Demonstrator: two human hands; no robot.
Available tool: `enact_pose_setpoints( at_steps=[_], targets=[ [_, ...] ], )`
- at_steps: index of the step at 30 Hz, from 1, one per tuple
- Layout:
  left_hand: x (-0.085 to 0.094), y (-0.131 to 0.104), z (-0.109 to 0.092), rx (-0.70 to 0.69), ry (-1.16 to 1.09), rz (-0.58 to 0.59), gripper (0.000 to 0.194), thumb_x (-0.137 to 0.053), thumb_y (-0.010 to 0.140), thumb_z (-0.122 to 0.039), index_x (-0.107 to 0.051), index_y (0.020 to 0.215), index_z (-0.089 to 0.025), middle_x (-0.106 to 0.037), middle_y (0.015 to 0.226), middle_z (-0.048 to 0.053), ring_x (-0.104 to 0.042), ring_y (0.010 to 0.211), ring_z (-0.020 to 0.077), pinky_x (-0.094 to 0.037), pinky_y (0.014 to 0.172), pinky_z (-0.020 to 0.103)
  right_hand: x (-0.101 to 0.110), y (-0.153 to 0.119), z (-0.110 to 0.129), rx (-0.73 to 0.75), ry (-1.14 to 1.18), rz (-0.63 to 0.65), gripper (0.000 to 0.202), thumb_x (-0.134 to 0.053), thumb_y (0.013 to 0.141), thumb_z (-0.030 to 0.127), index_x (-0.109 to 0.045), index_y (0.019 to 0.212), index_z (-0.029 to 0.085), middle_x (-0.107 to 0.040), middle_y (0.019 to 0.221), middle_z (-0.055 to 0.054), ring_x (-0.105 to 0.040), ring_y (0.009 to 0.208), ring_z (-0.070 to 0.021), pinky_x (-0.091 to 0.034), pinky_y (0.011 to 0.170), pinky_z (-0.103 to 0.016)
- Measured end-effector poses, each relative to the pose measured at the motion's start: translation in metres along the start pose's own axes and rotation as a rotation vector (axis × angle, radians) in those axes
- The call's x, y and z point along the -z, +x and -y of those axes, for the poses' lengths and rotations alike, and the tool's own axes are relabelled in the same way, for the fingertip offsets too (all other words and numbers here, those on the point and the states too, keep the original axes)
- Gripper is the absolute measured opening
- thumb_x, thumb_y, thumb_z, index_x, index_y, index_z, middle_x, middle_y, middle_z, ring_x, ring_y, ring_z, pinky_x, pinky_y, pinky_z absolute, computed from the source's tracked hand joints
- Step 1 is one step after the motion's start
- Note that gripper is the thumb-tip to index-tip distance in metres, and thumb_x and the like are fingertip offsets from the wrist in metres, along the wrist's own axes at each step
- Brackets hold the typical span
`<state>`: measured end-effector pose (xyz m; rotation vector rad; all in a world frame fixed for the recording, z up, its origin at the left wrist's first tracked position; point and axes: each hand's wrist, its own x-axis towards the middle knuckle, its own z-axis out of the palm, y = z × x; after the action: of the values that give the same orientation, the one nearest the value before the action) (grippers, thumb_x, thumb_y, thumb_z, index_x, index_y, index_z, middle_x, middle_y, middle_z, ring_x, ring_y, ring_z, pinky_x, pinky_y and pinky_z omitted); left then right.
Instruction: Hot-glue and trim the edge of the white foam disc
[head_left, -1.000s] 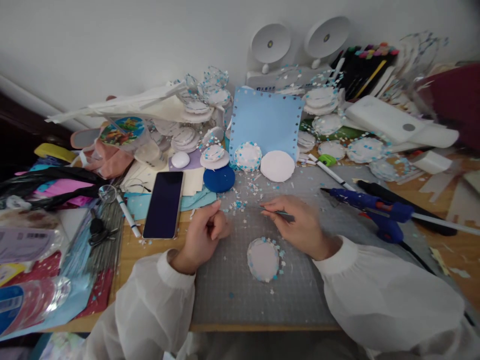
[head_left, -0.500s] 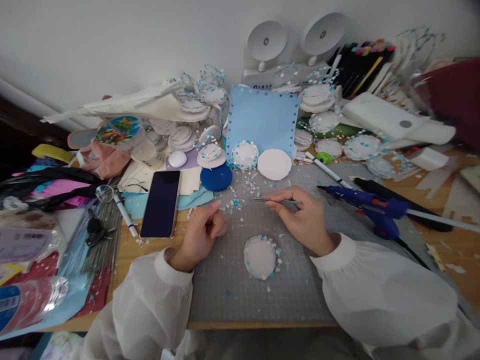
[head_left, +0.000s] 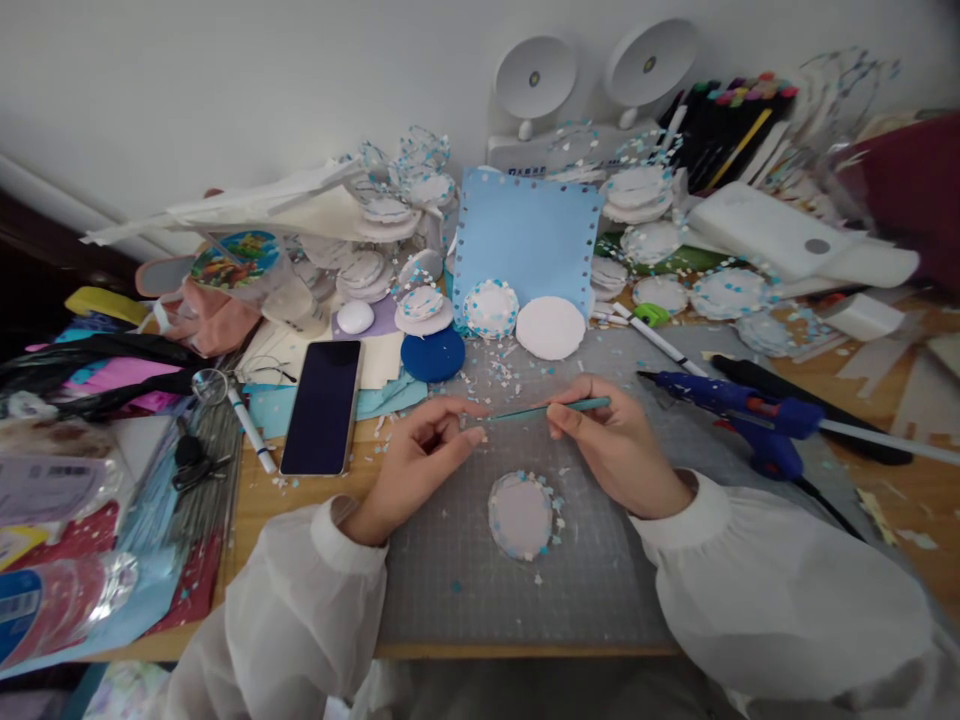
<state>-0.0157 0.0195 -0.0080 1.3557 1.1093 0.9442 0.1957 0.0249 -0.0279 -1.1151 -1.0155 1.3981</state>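
My right hand (head_left: pixel 609 440) is closed around a pair of teal tweezers (head_left: pixel 536 409), whose tips point left. Close to those tips, my left hand (head_left: pixel 427 455) is open, with thumb and index finger stretched out and apart. A tiny pale speck shows by the thumb tip, too small to name. Below and between both hands, a round white disc (head_left: pixel 520 515) lies on the grey cutting mat (head_left: pixel 450 620). Small blue and white bits line much of its edge. Several loose bits (head_left: pixel 510 378) are scattered on the mat beyond my hands.
A phone (head_left: pixel 321 408) and a blue round pad (head_left: pixel 433 355) lie left of the mat's top. A blue glue gun (head_left: pixel 739 405) rests at right. Behind stand a light blue board (head_left: pixel 526 240), a white oval disc (head_left: pixel 550 328) and several decorated discs. A two-headed lamp (head_left: pixel 535 78) stands at the wall.
My left hand has uncurled and reached right, up to the tweezers' tips. My right hand has turned slightly, tilting the tweezers down to the left. The disc on the mat stays put.
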Motion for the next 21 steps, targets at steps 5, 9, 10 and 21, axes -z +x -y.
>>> enact_pose_setpoints(
  at_steps=[5,9,10,21],
  targets=[
    [-0.0002,0.0013,0.0011,-0.048,0.026,0.013,0.021,-0.067,0.081,-0.032,-0.066,0.095,-0.016,-0.032,0.054,-0.008,-0.029,0.048,0.0070,-0.021,0.046,0.021,-0.0009,-0.0006,0.0001,-0.015,0.023,0.013,0.023,-0.079,0.068,0.033,-0.061,0.076,0.021,-0.064,0.063,0.003,-0.057,0.059,-0.0105,-0.043,0.056,-0.024],
    [-0.0011,0.0025,0.0059,-0.086,0.046,-0.019,0.018,-0.068,0.080,-0.031,-0.067,0.088,-0.015,-0.034,0.052,-0.008,-0.030,0.047,0.0062,-0.023,0.045,0.019,-0.0004,-0.0007,-0.0018,-0.018,-0.003,0.014,0.022,-0.079,0.068,0.034,-0.062,0.076,0.022,-0.064,0.063,0.003,-0.058,0.059,-0.0115,-0.043,0.057,-0.025],
    [-0.0014,0.0026,0.0065,-0.086,0.048,-0.030,0.018,-0.068,0.080,-0.031,-0.067,0.087,-0.015,-0.035,0.052,-0.008,-0.031,0.047,0.0061,-0.023,0.045,0.019,-0.0004,-0.0009,-0.0020,-0.020,-0.006,0.013,0.022,-0.079,0.068,0.035,-0.062,0.076,0.022,-0.064,0.063,0.003,-0.058,0.059,-0.0117,-0.043,0.056,-0.026],
    [-0.0016,0.0014,0.0018,-0.039,0.049,-0.056,0.019,-0.068,0.079,-0.033,-0.064,0.077,-0.014,-0.040,0.052,-0.007,-0.033,0.047,0.0061,-0.025,0.045,0.019,-0.0009,0.0047,-0.0011,0.120,-0.203,-0.091,0.021,-0.074,0.073,0.037,-0.060,0.076,0.022,-0.063,0.066,0.002,-0.055,0.058,-0.0124,-0.044,0.056,-0.027]
  ],
)
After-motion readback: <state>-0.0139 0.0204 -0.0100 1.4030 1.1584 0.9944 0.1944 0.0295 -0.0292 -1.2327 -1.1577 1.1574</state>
